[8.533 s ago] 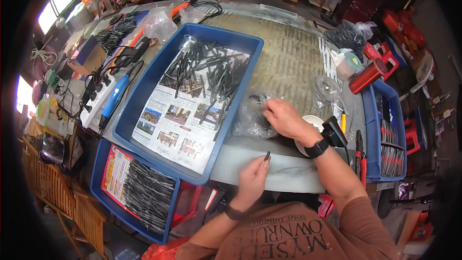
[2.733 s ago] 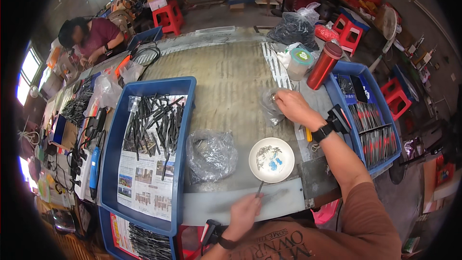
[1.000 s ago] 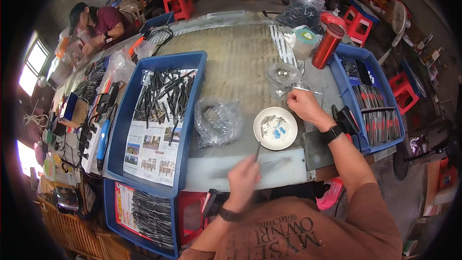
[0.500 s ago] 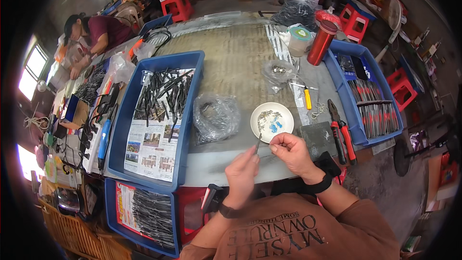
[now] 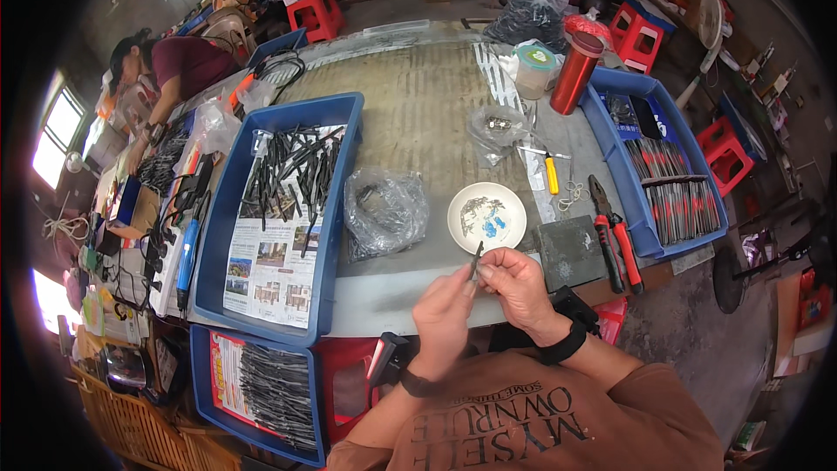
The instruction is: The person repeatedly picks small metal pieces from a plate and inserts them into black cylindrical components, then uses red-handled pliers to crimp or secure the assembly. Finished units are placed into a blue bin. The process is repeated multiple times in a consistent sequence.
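Observation:
My left hand (image 5: 443,314) is closed around a thin black strip-like piece (image 5: 476,259), whose upper end sticks out past my fingertips. Against it, the thumb and forefinger of my right hand (image 5: 526,295) are pinched together; whatever lies between them is too small to make out. Both hands are just below a shallow white bowl (image 5: 514,211), which holds small metal bits and a few bright blue pieces. To the left of the bowl lies a crumpled clear plastic bag (image 5: 388,214) with dark contents.
A blue tray (image 5: 342,183) of black strips on newspaper is at left, another blue tray (image 5: 204,375) below it. Right of the bowl lie a dark flat block (image 5: 567,253), red-handled pliers (image 5: 621,257) and a yellow-handled tool (image 5: 551,174). A red flask (image 5: 575,77) stands farther back. Another person works at far left.
My right hand has moved left, bringing its fingertips against the black piece in my left hand. My left hand has shifted slightly right. The co-worker at far left has bent and shifted an arm.

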A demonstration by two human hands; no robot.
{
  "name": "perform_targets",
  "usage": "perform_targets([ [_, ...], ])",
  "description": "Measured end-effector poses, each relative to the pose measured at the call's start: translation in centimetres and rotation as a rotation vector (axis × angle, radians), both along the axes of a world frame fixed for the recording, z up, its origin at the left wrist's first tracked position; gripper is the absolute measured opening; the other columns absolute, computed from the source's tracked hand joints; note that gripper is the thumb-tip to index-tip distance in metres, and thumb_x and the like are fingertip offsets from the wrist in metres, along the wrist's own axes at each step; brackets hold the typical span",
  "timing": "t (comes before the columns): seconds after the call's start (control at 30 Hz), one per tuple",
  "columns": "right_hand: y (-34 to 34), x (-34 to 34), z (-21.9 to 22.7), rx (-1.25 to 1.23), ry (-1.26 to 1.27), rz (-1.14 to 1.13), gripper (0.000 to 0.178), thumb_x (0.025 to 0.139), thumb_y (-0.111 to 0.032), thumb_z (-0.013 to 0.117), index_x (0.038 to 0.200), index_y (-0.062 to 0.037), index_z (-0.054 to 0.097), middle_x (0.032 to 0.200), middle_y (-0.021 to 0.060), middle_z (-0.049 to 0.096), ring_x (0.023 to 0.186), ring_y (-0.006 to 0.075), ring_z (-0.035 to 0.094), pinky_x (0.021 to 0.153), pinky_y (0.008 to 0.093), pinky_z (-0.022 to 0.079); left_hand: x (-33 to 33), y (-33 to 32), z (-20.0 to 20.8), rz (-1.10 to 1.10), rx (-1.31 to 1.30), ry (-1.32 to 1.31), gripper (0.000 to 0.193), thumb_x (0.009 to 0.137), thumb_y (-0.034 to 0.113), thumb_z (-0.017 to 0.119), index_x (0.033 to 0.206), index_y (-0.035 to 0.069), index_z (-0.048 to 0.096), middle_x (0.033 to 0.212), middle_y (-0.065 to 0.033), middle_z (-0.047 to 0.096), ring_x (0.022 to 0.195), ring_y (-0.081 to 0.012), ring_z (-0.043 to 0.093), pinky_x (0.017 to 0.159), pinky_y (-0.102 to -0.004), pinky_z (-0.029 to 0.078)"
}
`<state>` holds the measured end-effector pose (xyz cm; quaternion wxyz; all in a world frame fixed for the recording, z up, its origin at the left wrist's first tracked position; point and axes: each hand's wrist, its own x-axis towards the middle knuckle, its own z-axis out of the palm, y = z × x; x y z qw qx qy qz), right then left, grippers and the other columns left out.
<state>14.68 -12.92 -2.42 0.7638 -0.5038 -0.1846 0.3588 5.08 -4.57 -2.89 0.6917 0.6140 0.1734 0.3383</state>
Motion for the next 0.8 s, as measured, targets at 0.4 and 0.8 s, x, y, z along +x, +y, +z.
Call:
perform_targets([
  [0.4, 0.36, -0.26, -0.08, -0.041, -0.303, -0.034, 0.014, 0.091, -0.014, 0.048, 0.092, -0.0003, 0.053, 0.075, -0.0023, 0.05, 0.07, 0.0039, 0.043, 0.062, 0.0197, 0.038, 0.34, -0.4, -0.19, 0.073, 0.145, -0.022, 0.026, 0.081, -0.006, 0.057, 0.107, -0.003, 0.06, 0.077, -0.0001, 0.053, 0.059, -0.004, 0.044, 0.048, -0.0174, 0.035],
  [0.8, 0.08, -0.1, -0.13, -0.102, -0.415, -0.074, 0.011, 0.087, -0.008, 0.053, 0.09, 0.0019, 0.056, 0.076, 0.0004, 0.055, 0.071, 0.0055, 0.048, 0.063, 0.0212, 0.042, 0.44, -0.44, -0.03, 0.078, 0.121, -0.018, 0.027, 0.082, -0.005, 0.057, 0.107, -0.001, 0.061, 0.078, 0.0001, 0.054, 0.06, -0.0036, 0.044, 0.049, -0.017, 0.036],
])
